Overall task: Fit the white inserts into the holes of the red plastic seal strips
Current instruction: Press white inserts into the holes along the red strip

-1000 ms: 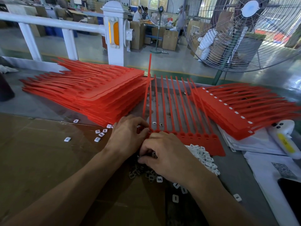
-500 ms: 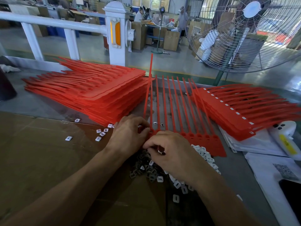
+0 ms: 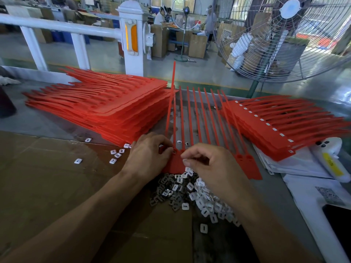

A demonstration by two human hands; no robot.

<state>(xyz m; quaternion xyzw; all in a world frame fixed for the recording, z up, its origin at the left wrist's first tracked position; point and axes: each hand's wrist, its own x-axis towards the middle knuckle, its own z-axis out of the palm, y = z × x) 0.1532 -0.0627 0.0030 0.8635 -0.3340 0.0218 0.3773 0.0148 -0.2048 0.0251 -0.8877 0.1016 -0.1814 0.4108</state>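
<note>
A red seal strip sheet (image 3: 245, 162) lies flat in front of me, its thin tails pointing away. My left hand (image 3: 150, 154) rests on the sheet's left end, thumb and fingertips pressing at a hole where a white insert shows. My right hand (image 3: 210, 168) hovers just right of it with fingers curled and fingertips pinched together near the sheet's heads; whether an insert sits between them is hidden. A pile of white and grey inserts (image 3: 191, 192) lies just below the sheet, partly under my right hand.
A tall stack of red sheets (image 3: 106, 109) sits left, a stack with inserts fitted (image 3: 275, 130) right. Loose inserts (image 3: 115, 154) dot the brown cardboard (image 3: 47, 186). Papers (image 3: 296, 168) and a white scanner (image 3: 332, 160) lie right. Beyond the table stand a fan (image 3: 284, 38) and white railing (image 3: 131, 38).
My right hand has lifted off the insert pile and moved up toward the sheet's left heads. My left hand has stayed on the sheet's left end.
</note>
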